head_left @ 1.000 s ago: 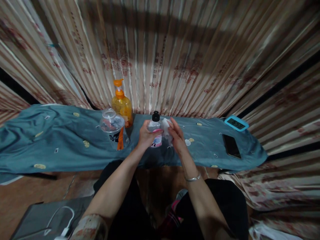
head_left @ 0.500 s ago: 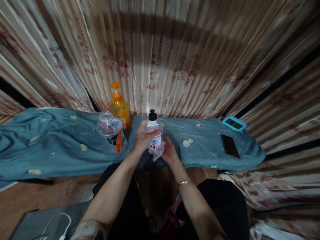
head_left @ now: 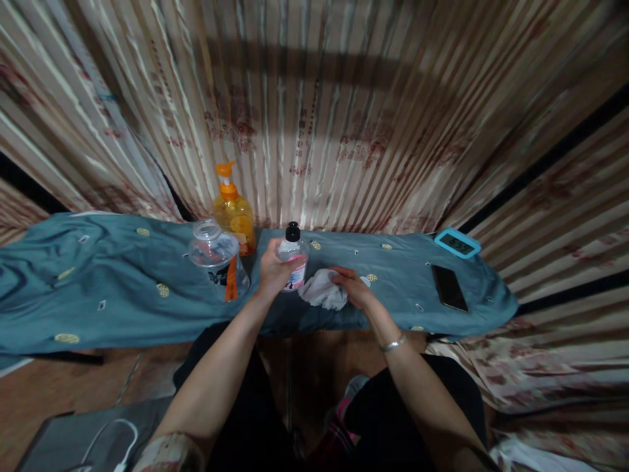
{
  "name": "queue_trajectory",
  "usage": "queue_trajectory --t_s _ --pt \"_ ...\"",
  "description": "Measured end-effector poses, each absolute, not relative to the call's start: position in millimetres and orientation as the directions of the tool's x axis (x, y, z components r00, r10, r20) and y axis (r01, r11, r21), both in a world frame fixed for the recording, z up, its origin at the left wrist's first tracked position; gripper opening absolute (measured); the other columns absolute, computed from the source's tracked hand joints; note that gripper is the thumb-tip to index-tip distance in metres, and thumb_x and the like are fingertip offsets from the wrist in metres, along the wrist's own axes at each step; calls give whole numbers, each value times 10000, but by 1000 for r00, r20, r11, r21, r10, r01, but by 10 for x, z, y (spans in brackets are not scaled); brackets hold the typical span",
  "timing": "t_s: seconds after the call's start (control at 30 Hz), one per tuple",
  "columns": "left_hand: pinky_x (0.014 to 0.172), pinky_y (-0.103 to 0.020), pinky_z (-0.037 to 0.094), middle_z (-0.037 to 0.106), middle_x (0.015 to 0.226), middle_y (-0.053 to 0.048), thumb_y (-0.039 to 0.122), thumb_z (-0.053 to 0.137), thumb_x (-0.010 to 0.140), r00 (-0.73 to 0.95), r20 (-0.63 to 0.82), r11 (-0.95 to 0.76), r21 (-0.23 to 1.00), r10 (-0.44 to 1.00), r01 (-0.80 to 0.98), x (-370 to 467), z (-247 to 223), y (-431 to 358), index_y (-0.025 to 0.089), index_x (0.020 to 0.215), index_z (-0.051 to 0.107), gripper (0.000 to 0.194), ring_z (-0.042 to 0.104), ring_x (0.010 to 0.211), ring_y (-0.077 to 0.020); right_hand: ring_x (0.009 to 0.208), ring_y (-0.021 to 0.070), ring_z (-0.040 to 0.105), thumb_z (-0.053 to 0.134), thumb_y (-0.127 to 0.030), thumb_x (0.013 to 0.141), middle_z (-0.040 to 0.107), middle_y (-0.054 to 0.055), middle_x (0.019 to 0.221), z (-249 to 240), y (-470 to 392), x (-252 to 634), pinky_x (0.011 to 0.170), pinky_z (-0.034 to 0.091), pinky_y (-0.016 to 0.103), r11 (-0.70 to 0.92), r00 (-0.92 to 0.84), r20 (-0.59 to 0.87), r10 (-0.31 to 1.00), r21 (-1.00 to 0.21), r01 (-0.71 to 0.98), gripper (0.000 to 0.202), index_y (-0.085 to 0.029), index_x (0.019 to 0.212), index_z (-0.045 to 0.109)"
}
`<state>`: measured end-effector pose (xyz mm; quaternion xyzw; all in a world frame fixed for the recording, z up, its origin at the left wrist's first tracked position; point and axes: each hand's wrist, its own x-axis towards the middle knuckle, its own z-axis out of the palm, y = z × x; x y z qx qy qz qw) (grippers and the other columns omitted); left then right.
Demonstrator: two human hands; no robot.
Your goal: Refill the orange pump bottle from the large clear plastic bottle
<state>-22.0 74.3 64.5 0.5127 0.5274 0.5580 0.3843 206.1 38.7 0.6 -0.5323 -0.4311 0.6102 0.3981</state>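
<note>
Holding a clear bottle [head_left: 295, 276] and a white cloth [head_left: 322, 292]

Your left hand [head_left: 275, 267] is clamped around the clear bottle, thumb laid across its pink-and-white label. The bottle is a smooth, see-through body standing roughly upright, topped by a glossy black cap [head_left: 293, 233] with a narrow, knobbed spout. You cannot tell whether its base rests on the fabric below.

Your right hand [head_left: 354, 286] has its fingers bent and closed on the upper right edge of the white cloth, which spreads soft, thin and crumpled just beside the bottle's foot, its lower border ragged. A shiny metal bracelet [head_left: 394, 343] rings your right wrist.

Under your work lies a teal fabric [head_left: 393, 301], slack and rippled, dotted with pale yellow prints. To the left stands a translucent clear jar [head_left: 216, 272], with a round neck and flared shoulder, an orange strip down its side. Just behind it rises an amber pump bottle [head_left: 236, 219] with an orange plastic head.

Toward the right end sit a flat, dark phone [head_left: 449, 287] and, near it, a blue-rimmed digital clock [head_left: 458, 243] with rounded corners. A pleated, striped curtain [head_left: 304, 131] hangs behind, its folds marked with reddish motifs.
</note>
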Motion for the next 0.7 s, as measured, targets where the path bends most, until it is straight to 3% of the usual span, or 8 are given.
queue_trajectory --t_s 0.3,0.5,0.7 --pt "762 -278 517 736 890 8 294 934 511 -232 184 -166 981 955 96 -340 756 734 197 992 652 566 698 825 -187 1081 210 651 659 -462 991 634 92 1266 87 509 2000 932 580 427 -121 -130 -168 977 -943 311 410 -179 1285 621" --pt "768 -282 518 731 871 21 244 922 526 -215 163 -140 983 963 117 -262 744 741 207 991 646 542 697 818 -189 1218 252 607 668 -449 985 590 108 1374 30 511 1928 1041 531 500 66 -16 68 998 -829 556 445 -200 1347 599" --pt "787 -283 516 732 881 27 223 916 536 -203 170 -151 983 964 108 -129 691 823 220 995 635 538 699 831 -190 1173 238 627 655 -463 992 610 104 1335 41 458 2005 1018 545 484 139 23 205 979 -739 659 435 -197 1332 605"
